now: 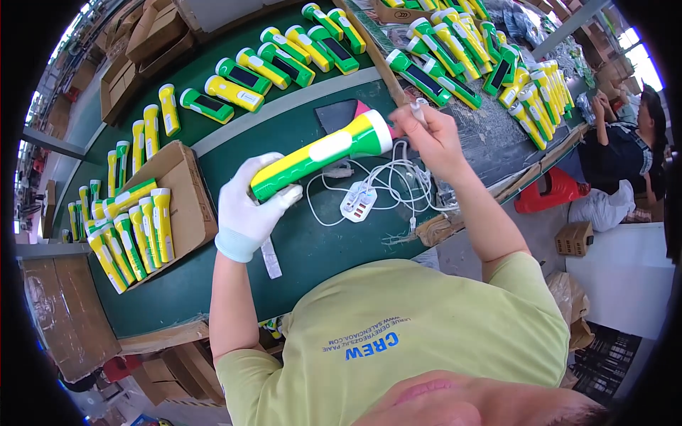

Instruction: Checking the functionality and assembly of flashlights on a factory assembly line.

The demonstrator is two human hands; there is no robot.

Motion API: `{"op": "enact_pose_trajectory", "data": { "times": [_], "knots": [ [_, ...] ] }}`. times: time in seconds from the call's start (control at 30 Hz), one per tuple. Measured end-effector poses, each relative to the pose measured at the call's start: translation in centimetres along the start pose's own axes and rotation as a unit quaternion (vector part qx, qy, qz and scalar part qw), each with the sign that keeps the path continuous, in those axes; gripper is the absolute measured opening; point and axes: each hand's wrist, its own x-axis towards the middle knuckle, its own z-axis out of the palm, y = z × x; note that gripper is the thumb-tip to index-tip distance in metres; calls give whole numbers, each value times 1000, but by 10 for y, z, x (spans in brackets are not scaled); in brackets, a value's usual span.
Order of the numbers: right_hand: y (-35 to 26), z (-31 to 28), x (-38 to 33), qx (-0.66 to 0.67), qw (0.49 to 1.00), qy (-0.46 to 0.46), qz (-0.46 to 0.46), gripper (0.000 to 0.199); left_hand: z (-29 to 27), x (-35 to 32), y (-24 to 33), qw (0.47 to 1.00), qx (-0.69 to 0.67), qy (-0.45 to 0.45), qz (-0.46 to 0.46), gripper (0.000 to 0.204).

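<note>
my gloved left hand wraps the green-and-yellow flashlight by its barrel at centre, head toward two o'clock, where my bare right hand pinches a small white piece; looks light, rigid, slick plastic.

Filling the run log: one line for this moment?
left hand: gloved, grips flashlight | right hand: bare, at its head, pinching white cable

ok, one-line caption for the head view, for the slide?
Gloved left hand grips a green-and-yellow torch over the green table; bare right hand works at its lens end.
</note>
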Motion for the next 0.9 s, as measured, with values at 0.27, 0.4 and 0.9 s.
{"op": "enact_pose_trajectory", "data": {
  "times": [0.27,0.4,0.9],
  "knots": [
    [-26,31,-19,276,944,-123,134,43,17,-17,-10,731,-526,-67,-430,28],
    [-50,40,-28,97,989,-105,36,48,34,-19,-23,822,-405,-32,-399,41],
    [-10,25,-32,198,975,-4,102,24,72,-7,-19,617,-660,8,-429,43]
  ]
}}
